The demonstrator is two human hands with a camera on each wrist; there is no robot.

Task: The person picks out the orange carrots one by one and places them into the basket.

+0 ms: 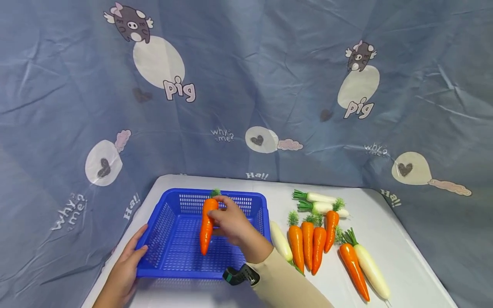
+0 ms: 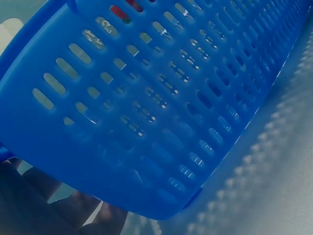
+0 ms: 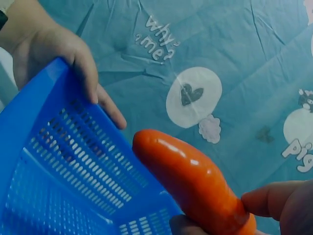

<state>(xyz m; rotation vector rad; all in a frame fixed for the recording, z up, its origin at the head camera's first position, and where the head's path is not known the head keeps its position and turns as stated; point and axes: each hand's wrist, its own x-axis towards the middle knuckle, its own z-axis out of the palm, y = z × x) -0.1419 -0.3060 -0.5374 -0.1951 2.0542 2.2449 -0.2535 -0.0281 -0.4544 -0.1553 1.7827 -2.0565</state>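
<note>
A blue plastic basket (image 1: pixel 185 276) with slotted walls stands on the white table. Its left rim is gripped by my left hand (image 1: pixel 124 269), thumb over the edge and fingers along the outer wall, which the left wrist view shows close up. Over the basket, my right hand (image 1: pixel 233 222) pinches an orange carrot (image 1: pixel 206 226) near its leafy top, the tip pointing down. In the right wrist view the carrot (image 3: pixel 188 178) slants between thumb and fingers, with the basket wall behind it.
Right of the basket lie several carrots (image 1: pixel 307 239) in a row, and another carrot (image 1: pixel 354 271) beside a white radish (image 1: pixel 371 269). More white radishes (image 1: pixel 321 208) lie at the back, and one white radish (image 1: pixel 280 241) sits close to the basket's right side. A patterned cloth (image 1: pixel 246 85) hangs behind.
</note>
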